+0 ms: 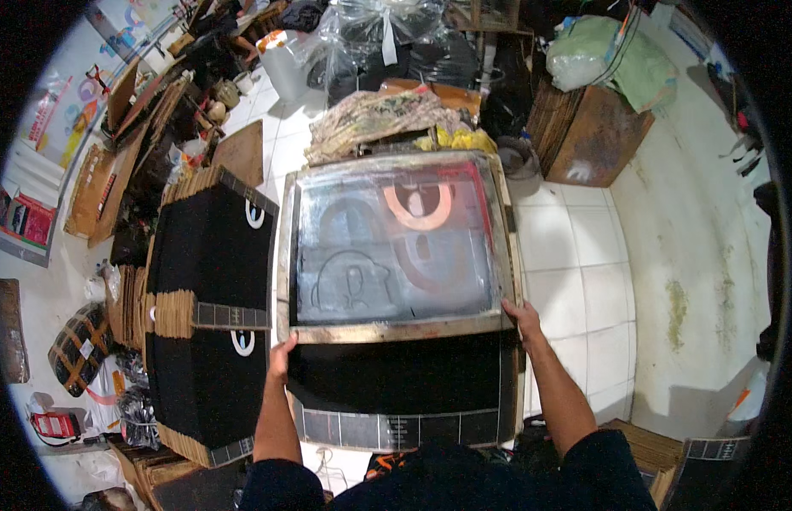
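A wooden-edged screen printing frame point(396, 332) lies over the far part of a black fabric piece point(396, 375) on a board. Its mesh point(353, 247) is greyish and translucent, with rounded shapes and an orange-pink arch at the upper right. My left hand point(281, 358) is closed at the frame's near left corner. At the near right corner, the fingers of my right hand point(524, 322) are wrapped round the frame's edge. Dark strips with pale grid lines point(396, 429) run along the board's near edge.
To the left, stacked boards carry black fabric point(210, 243) with white arch prints. A crumpled stained cloth point(379, 123) and a yellow cloth point(464, 140) lie beyond the frame. Brown boards point(596, 136) lean at the far right, near a white wall point(694, 247). White tiles point(575, 289) cover the floor.
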Action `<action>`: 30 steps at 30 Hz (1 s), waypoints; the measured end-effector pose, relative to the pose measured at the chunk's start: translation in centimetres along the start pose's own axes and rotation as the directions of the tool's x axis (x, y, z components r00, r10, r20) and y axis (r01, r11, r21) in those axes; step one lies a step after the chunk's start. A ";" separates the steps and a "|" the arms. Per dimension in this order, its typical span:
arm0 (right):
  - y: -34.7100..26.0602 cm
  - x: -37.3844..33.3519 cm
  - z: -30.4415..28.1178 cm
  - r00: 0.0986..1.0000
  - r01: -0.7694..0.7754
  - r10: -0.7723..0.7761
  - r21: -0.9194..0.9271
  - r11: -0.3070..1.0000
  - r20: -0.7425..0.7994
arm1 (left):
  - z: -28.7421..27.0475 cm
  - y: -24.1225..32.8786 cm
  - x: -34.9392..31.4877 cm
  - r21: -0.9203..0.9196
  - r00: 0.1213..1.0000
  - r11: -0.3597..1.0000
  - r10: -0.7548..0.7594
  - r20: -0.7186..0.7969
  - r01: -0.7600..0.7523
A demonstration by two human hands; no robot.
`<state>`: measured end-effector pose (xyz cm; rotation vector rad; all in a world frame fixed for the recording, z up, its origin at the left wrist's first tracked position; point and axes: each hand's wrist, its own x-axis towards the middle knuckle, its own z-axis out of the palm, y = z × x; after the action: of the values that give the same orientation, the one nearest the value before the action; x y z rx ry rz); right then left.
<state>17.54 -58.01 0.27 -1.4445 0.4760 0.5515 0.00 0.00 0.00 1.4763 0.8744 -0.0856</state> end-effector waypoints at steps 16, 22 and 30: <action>0.4 -0.7 -0.7 0.998 0.025 -0.036 -0.200 0.980 -0.049 | 6.1 -4.5 -12.9 0.646 0.544 0.763 0.541 -0.641 0.002; 0.1 0.8 -2.6 0.972 0.164 -0.111 -0.262 0.951 0.205 | 11.3 -18.4 -27.0 0.267 0.230 0.933 0.212 -0.950 0.242; 0.0 4.0 -5.3 0.968 0.097 0.023 -0.457 0.884 0.249 | 33.4 -34.4 -39.6 -0.159 0.311 0.871 -0.329 -0.892 0.465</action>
<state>20.79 -63.04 -2.61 -1.8078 0.1122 0.8456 -31.51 -52.39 -11.19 1.3253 2.2000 0.3532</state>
